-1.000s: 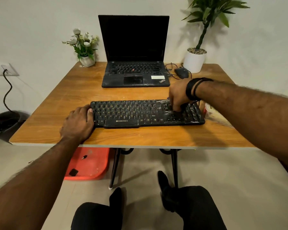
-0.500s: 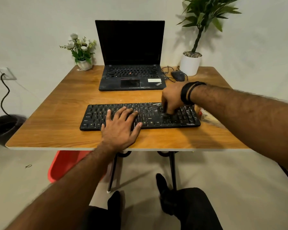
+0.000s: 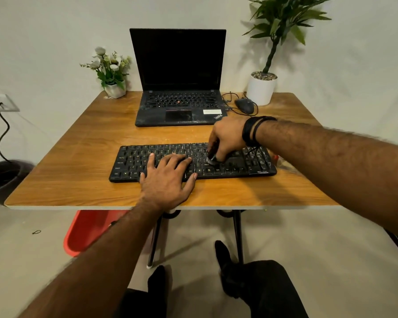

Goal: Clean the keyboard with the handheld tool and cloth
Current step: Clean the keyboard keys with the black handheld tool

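A black keyboard [image 3: 133,161] lies across the front of the wooden table [image 3: 78,143]. My left hand [image 3: 168,180] rests flat on its middle keys, fingers spread and straight. My right hand [image 3: 228,136] is over the right half of the keyboard and grips a small dark handheld tool [image 3: 213,157] whose tip touches the keys. Most of the tool is hidden inside the fist. Something pale with a red bit [image 3: 283,162] lies just right of the keyboard, half hidden by my right forearm; I cannot tell what it is.
An open black laptop [image 3: 179,88] stands behind the keyboard. A black mouse [image 3: 245,105] with its cable and a white potted plant [image 3: 261,90] are at the back right, a small flower pot [image 3: 114,88] at the back left. A red tub [image 3: 87,230] sits under the table.
My left hand moved from the keyboard's left end to its middle and now lies flat on the keys. My right hand with the tool shifted left along the keys.
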